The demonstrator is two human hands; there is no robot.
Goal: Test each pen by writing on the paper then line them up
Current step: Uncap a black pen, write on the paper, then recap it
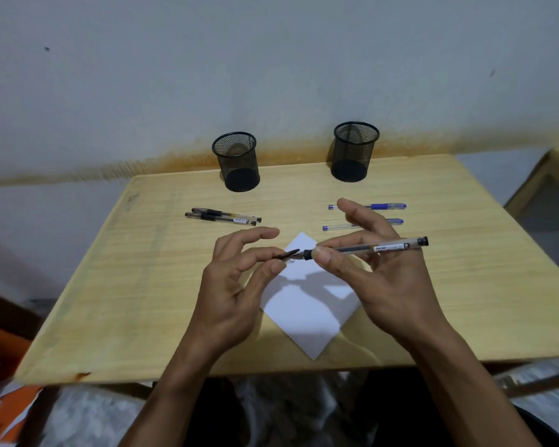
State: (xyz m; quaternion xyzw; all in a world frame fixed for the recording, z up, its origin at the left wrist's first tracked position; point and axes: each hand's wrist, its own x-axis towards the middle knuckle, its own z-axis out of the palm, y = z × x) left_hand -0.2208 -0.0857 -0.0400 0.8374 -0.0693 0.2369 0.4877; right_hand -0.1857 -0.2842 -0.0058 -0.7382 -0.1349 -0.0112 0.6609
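Above the white paper (307, 314) my right hand (378, 279) pinches a clear black-ink pen (368, 248) near its tip, the barrel pointing right. My left hand (239, 275) pinches the pen's black cap (289, 254) just off the tip. Two black pens (221, 216) lie side by side at the left of the wooden table (142, 285). Two blue pens (384, 206) (339, 226) lie parallel at the right, partly hidden behind my right fingers.
Two black mesh pen cups (238, 162) (354, 153) stand at the table's far edge against the wall. Another wooden piece of furniture (549, 175) sits to the right. Orange and white items (10, 404) lie on the floor at lower left.
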